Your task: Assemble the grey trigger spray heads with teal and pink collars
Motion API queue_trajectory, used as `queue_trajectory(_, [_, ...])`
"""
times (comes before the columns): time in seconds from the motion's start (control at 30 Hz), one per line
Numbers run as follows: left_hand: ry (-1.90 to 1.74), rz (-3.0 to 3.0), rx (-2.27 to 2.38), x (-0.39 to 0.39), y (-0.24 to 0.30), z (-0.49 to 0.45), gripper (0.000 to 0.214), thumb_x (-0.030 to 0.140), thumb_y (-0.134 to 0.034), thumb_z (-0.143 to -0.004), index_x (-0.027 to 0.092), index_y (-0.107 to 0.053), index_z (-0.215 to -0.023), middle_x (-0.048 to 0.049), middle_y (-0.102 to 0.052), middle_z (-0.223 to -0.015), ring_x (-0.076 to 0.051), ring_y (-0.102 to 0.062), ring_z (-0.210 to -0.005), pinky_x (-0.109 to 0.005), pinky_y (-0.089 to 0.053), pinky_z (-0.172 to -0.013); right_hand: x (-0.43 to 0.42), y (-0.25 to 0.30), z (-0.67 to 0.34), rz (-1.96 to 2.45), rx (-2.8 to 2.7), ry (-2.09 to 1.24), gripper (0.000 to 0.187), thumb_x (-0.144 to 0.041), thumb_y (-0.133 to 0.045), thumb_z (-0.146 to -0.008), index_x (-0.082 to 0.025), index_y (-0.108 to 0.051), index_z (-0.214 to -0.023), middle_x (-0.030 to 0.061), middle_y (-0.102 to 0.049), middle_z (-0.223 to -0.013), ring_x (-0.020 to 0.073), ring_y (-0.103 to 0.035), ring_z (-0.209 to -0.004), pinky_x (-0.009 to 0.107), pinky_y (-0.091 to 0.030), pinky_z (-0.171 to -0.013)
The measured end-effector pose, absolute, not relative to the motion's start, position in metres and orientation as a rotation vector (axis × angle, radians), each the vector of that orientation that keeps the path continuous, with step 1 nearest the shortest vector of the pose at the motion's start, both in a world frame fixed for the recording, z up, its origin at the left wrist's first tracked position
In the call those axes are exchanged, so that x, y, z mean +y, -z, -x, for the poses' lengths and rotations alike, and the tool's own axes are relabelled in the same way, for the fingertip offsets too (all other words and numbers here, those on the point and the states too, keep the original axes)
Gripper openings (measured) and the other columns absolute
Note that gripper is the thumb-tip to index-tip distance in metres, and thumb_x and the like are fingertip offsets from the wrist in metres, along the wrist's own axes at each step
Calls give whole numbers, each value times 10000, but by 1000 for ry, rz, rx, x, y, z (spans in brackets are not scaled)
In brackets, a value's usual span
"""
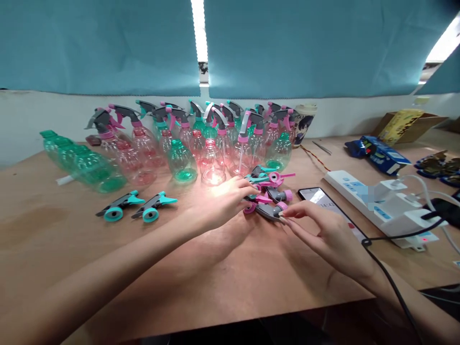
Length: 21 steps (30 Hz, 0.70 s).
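Observation:
A heap of loose spray-trigger heads (268, 189), grey with pink or teal parts, lies mid-table. My left hand (224, 201) reaches into its left side, fingers curled on a pink-capped head. My right hand (323, 232) touches a grey and pink trigger head (271, 211) at the heap's near edge with pinched fingertips. Behind the heap stand several pink and green plastic spray bottles (212, 143), most of them capped. An uncapped pink bottle (212, 165) and a green one (181, 163) stand in front.
Two teal trigger heads (138, 207) lie apart on the left. Green bottles (82, 163) lie on their sides far left. A phone (325, 203), a white power strip (381, 206) with cables, a blue packet (381, 153) and a cardboard box (406, 125) occupy the right.

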<state>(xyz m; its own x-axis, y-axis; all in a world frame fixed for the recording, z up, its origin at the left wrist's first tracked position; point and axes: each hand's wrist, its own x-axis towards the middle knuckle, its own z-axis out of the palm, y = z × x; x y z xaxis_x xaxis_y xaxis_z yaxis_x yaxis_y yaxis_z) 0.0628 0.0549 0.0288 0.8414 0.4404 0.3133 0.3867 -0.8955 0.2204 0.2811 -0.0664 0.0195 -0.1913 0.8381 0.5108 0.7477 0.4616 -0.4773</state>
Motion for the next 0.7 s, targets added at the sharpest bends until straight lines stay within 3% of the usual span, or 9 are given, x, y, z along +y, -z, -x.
queue_trajectory(0.3, [-528, -2720, 1222, 41, -38, 46, 264, 247, -419, -955, 162, -654, -1039, -97, -633, -1041, -207, -599, -911, -333, -469, -790, -23, -7, -259, 1303, -2187, -46, 330, -364, -585, -871, -205, -558, -1159, 124, -599, -1198, 290, -556, -1139, 487, -480, -930])
queue_trajectory(0.5, [-375, -2724, 1332, 38, -41, 136, 307, 216, -378, -939, 208, -630, -1114, -82, -651, -1075, -229, -562, -973, -330, -442, -800, 0, -3, -208, 1191, -2314, 151, 357, -357, -581, -868, -178, -566, -1177, 165, -533, -1300, 324, -491, -1201, 527, -443, -959])
queue_trajectory(0.7, [-289, -2718, 1264, 23, -32, 148, 291, 191, -428, -916, 205, -608, -1144, -83, -615, -1191, -238, -509, -1087, -382, -407, -924, 16, 7, -171, 1199, -2382, 321, 399, -380, -568, -875, -121, -592, -1178, 211, -553, -1289, 351, -495, -1200, 525, -420, -961])
